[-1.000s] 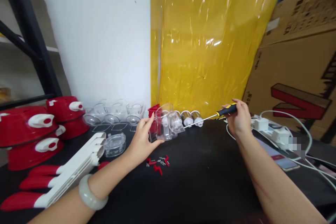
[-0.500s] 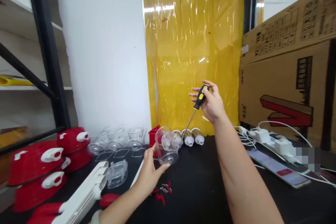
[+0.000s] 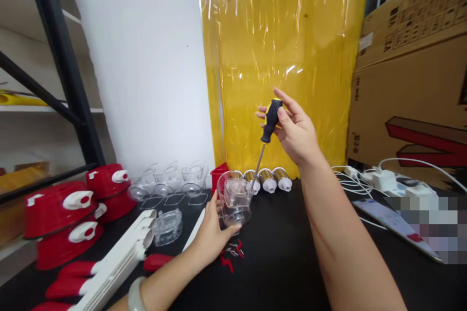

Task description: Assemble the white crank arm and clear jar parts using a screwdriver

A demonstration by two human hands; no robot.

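A left hand [image 3: 213, 233] grips a clear cup [image 3: 237, 209] by its left side, thumb at the lower edge, above a black table [image 3: 280, 262] and in front of a row of gold cylinders [image 3: 268, 182]. Whether the cup rests on the table cannot be told. The right hand [image 3: 297, 131] holds a screwdriver [image 3: 272, 120] by its handle, between thumb and partly spread fingers, the shaft slanting down to the cup's right side; contact at the tip is unclear. The cup looks like stiff plastic, probably light, slick on its smooth wall and liable to scratch or crack if squeezed hard. Low on its left wall seems the surest hold, clear of the metal tip. The screwdriver appears rigid and heavier at the handle, whose thick middle suits a full wrap. Screws [image 3: 231, 251] and red clips [image 3: 226, 265] lie just nearer the camera.
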